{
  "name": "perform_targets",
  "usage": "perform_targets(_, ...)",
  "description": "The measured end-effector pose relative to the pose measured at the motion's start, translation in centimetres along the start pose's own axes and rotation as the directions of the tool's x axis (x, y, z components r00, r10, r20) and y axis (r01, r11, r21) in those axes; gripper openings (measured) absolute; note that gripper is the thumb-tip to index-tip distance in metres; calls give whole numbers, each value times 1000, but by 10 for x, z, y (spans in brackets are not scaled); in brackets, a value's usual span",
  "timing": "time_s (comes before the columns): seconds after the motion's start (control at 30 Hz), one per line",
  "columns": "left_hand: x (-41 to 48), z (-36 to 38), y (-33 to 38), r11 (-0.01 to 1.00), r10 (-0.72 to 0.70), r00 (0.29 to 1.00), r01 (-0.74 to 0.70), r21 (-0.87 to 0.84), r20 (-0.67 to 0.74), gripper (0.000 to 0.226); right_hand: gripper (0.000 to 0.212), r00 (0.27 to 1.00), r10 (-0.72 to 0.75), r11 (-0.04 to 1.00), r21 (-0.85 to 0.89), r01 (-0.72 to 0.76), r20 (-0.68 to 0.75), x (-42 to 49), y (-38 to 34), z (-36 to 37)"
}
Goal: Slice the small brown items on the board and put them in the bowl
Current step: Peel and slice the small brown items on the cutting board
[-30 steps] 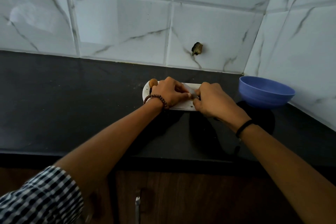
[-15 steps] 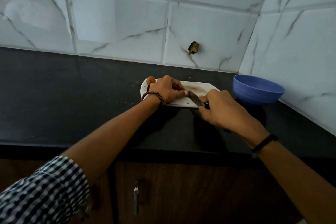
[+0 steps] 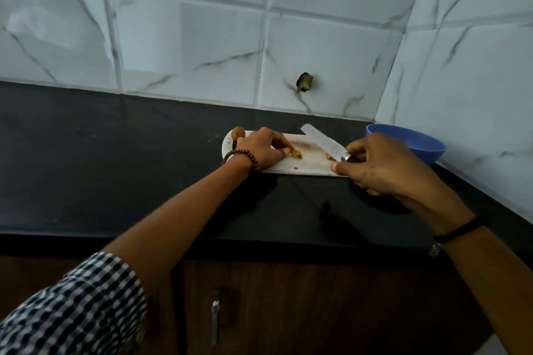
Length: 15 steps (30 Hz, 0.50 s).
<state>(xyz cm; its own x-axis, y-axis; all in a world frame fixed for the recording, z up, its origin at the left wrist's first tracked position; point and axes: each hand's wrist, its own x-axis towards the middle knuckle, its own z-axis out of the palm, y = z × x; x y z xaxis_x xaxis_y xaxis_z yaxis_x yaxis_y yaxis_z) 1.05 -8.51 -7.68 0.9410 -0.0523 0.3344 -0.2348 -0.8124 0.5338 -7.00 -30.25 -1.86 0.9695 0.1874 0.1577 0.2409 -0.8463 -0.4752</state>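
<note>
**Cutting station: knife over board**

The right hand grips the dark handle of a silver-bladed knife, with the blade over the white oval cutting board at frame centre. The left hand rests curled on the board beside a cut brown piece — its grip cannot be determined. The round blue bowl sits at centre right.
</note>
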Motion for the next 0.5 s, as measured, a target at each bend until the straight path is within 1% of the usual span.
perform_targets(0.1, 0, 2, 0, 999, 3, 1000, -3, 34, 14, 12, 22, 999, 8, 996, 91, -4, -46, 17, 0, 10)
perform_targets(0.2, 4, 3, -2, 999, 18, 999, -20, 50, 44, 12, 15, 997, 9, 989, 145, 2, -77, 36, -1, 23)
perform_targets(0.27, 5, 4, -2, 998, 29, 998, -33, 59, 64, 13, 16, 996, 4, 987, 163, 10, -90, 48, -1, 32)
perform_targets(0.37, 7, 3, -1, 996, 44, 996, -50, 77, 81, 22, 21, 995, -23, 987, 158, 38, -96, 64, -2, 41)
perform_targets(0.5, 8, 4, -1, 994, 38, 997, -44, 104, 61, 27, 27, 991, -69, 984, 154, 86, -113, 76, -3, 52)
